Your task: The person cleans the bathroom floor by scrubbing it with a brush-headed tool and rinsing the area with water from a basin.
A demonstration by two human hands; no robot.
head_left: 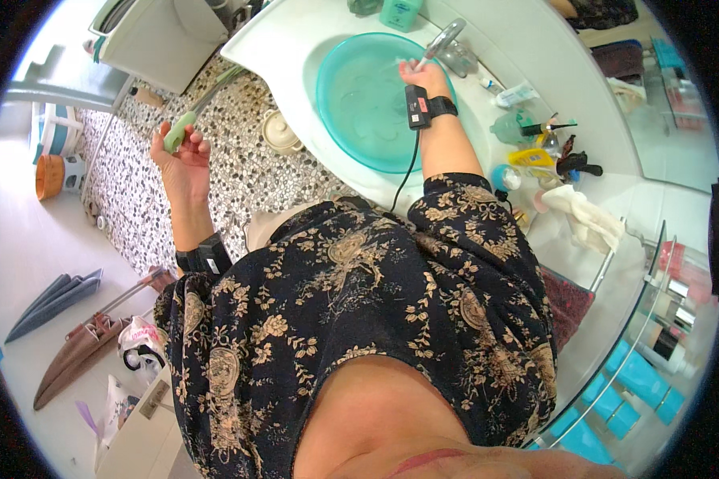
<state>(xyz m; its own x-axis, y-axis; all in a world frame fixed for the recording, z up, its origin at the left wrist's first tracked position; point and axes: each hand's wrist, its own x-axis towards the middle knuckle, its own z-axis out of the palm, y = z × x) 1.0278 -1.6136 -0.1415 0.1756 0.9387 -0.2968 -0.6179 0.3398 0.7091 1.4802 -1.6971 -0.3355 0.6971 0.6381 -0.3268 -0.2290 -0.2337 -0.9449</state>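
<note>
My left hand [184, 167] is closed around the pale green handle [180, 133] of a long tool, held out to the left above the pebble-patterned floor. Its thin shaft [208, 96] slants away towards the sink, and I cannot tell what its far end is. Under the chrome faucet [446, 37] is my right hand [425, 76], with running water at its fingers; they look partly curled, and no object shows in them. Below that hand a translucent teal basin [329, 129] holds cloudy water and sits in the white sink [287, 66].
A lidded cream pot [280, 130] stands on the floor left of the sink. Bottles, among them a yellow one [530, 157], and a tube [517, 94] line the counter's right side. A cable [406, 176] runs from the device on my right wrist. A white bin [162, 42] stands far left.
</note>
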